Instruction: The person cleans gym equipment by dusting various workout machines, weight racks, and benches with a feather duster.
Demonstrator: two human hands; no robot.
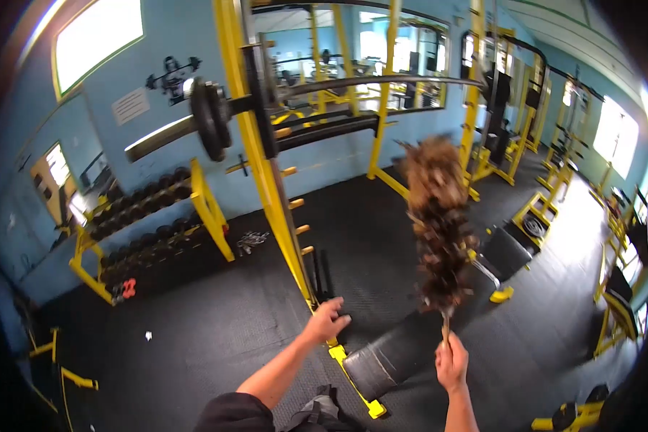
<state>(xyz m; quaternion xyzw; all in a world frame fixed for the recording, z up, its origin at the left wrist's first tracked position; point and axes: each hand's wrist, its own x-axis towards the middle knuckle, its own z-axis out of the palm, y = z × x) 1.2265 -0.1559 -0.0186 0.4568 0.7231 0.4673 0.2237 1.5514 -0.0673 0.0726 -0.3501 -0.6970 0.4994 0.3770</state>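
Note:
My right hand [451,363] is closed round the thin handle of a feather duster [443,245]. Its brown, fluffy head points upward, tan at the top and darker below. My left hand [327,322] holds nothing, its fingers apart, close to the lower part of a yellow rack upright [277,194]. Whether it touches the upright I cannot tell. Between the hands, lower down, lies a black padded bench [381,363]. Above, a barbell [381,83] rests across the rack, with black weight plates [210,119] on its left end.
A yellow dumbbell rack [209,209] holding several dumbbells stands by the blue wall at left. Red dumbbells [128,288] lie on the floor. Another bench [504,252] and more yellow machines [554,165] are on the right. A wall mirror [417,61] hangs behind the barbell.

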